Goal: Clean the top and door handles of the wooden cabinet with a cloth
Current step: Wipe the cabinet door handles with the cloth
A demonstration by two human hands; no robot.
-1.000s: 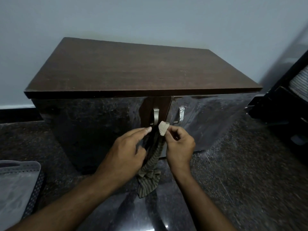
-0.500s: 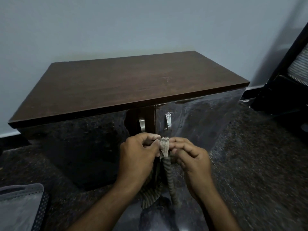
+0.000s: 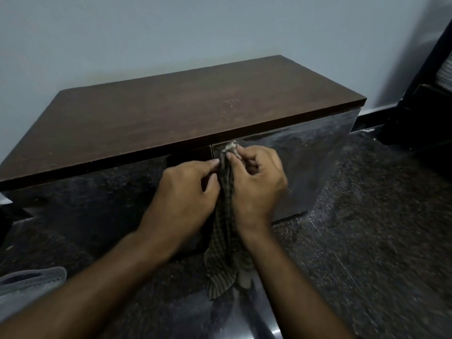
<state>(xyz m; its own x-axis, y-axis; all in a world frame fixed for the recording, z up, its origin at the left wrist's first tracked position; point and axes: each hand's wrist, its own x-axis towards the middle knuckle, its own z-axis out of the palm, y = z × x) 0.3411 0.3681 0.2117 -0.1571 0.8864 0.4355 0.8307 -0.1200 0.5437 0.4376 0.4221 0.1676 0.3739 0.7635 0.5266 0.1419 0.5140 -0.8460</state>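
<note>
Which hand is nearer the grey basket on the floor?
Left. The left hand is on the basket's side, up at the cabinet front gripping the cloth; the right hand holds the cloth's far side.

Left hand (image 3: 183,194) and right hand (image 3: 256,184) pinching a striped cloth (image 3: 226,231), cloth hanging below the grip, cabinet (image 3: 171,113) standing behind it

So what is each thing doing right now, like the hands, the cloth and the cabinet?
Left hand: pinches the cloth.
Right hand: pinches the cloth near its top.
Cloth: bunched between both hands, hanging down.
Cabinet top: bare, with a faint pale mark.
Doors: shut, glossy.
Handles: hidden behind the hands.
Basket: on the floor, only partly in view.
</note>
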